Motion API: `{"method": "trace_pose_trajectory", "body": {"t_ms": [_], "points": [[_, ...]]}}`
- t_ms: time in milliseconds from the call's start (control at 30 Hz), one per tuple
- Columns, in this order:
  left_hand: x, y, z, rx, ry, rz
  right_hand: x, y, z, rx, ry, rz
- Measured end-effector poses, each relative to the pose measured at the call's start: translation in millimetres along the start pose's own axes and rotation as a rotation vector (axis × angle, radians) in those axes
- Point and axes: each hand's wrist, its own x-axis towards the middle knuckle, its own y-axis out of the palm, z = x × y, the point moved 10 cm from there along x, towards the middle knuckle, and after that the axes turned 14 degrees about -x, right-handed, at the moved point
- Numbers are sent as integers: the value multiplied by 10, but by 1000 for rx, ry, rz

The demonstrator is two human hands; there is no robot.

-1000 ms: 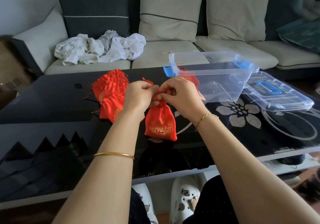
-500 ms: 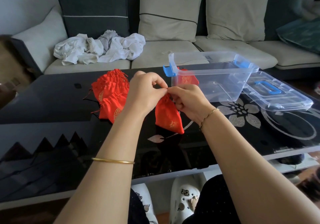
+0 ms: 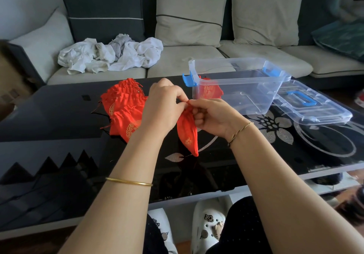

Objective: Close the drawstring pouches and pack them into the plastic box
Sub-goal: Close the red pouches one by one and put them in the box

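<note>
The left hand and right hand both pinch the gathered mouth of a red pouch, which hangs just in front of the left end of the plastic box. Pulling unevenly could leave the mouth half open, or a slipping pinch could drop it onto the tabletop. A pile of pouches lies left of the box, and a packed pouch sits inside it

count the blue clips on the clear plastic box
2. The left clip sticks out from the box's left end, nearest the hands; the right clip sits on its far right end. None appears hidden.
</note>
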Motion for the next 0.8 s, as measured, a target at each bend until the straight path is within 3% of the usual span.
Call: {"method": "trace_pose_trajectory", "body": {"t_ms": [100, 333, 400, 533, 600, 800], "points": [[1, 3, 34, -4, -2, -4, -13, -111, 88, -152, -89, -56], [-35, 74, 147, -36, -127, 32, -106, -512, 296, -662, -256, -429], [-38, 117, 202, -102, -205, 48, -118, -483, 288, -729, -300, -437], [-28, 126, 272, -177, -276, 43, -85, -371, 65, -641, -227, -224], [-33, 155, 293, -251, -307, 42, -72, -296, -82, -762, -180, -164], [17, 230, 201, -487, -368, 13, -35, -481, -153, -978, -254, -364]]}}
